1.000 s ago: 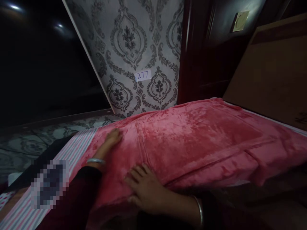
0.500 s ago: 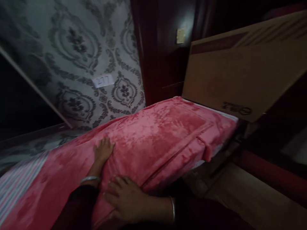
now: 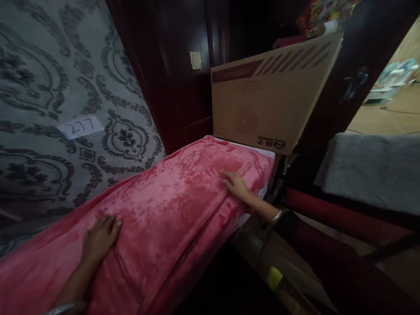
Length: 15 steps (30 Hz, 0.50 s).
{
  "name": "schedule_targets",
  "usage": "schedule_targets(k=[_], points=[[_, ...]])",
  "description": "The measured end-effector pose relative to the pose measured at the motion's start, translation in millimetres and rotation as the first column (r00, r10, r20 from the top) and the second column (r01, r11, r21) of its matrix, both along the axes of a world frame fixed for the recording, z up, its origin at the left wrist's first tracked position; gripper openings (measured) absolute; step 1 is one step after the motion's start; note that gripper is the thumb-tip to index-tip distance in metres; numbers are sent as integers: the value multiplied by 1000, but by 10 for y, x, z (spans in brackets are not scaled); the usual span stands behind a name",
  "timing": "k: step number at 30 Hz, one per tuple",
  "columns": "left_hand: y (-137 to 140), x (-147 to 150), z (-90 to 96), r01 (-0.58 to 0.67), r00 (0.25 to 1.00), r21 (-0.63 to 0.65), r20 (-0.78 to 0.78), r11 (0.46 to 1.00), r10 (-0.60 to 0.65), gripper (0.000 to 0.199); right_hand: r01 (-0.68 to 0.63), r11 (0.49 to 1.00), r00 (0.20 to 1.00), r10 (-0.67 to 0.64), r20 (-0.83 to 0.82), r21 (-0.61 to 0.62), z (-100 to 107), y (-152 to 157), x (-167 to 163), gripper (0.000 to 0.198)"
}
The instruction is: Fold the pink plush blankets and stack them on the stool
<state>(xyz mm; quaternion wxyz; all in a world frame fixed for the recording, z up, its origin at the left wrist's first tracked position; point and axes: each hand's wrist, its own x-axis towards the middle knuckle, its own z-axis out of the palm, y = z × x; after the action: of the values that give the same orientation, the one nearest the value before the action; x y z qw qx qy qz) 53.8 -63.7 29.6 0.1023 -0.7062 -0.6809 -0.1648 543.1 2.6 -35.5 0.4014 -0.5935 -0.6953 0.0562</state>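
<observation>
A pink plush blanket (image 3: 157,205) is spread over a long, narrow bed-like surface running away from me. My left hand (image 3: 100,237) lies flat on it at the near left, fingers stretched out. Toward the far right edge, my right hand (image 3: 236,184) rests on the blanket with its fingers extended, touching the plush. Neither hand grips anything. Creases run along the blanket's near right side, and a strip of white cloth (image 3: 252,146) shows at its far end.
A large cardboard box (image 3: 262,96) stands at the far end against dark wooden panelling. A grey fluffy cover (image 3: 374,170) lies over something at right, above a red bar (image 3: 328,210). Patterned wallpaper (image 3: 127,131) with a paper label (image 3: 80,127) borders the left.
My right hand has moved from the near part of the blanket forward and right to its far right side. My left hand stays on the blanket. The view has turned right.
</observation>
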Motion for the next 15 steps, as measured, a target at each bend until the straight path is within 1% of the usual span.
schedule_targets(k=[2, 4, 5, 7, 9, 10, 12, 15], points=[[110, 90, -79, 69, 998, -33, -11, 997, -69, 44, 158, 986, 987, -158, 6, -45, -22, 118, 462, 44], [219, 257, -183, 200, 979, -101, -23, 975, -203, 51, 284, 954, 959, -284, 20, -91, -38, 162, 825, 46], [262, 368, -233, 282, 957, -141, -27, 949, -289, 54, 343, 932, 939, -341, 33, -116, -45, 169, 973, 47], [311, 634, -314, 439, 891, -206, -26, 875, -453, 59, 451, 876, 893, -446, 68, -171, -51, 178, 1211, 48], [316, 924, -363, 536, 832, -230, -23, 812, -555, 59, 533, 814, 846, -523, 106, -230, -48, 201, 1387, 49], [307, 1065, -381, 562, 813, -233, -22, 794, -582, 58, 562, 786, 826, -550, 125, -258, -43, 222, 1454, 49], [286, 1313, -420, 591, 791, -231, -21, 773, -611, 57, 600, 739, 797, -582, 160, -307, -27, 284, 1556, 50], [274, 1558, -523, 619, 768, -219, -33, 754, -640, 60, 625, 695, 778, -593, 208, -356, -2, 413, 1639, 50]])
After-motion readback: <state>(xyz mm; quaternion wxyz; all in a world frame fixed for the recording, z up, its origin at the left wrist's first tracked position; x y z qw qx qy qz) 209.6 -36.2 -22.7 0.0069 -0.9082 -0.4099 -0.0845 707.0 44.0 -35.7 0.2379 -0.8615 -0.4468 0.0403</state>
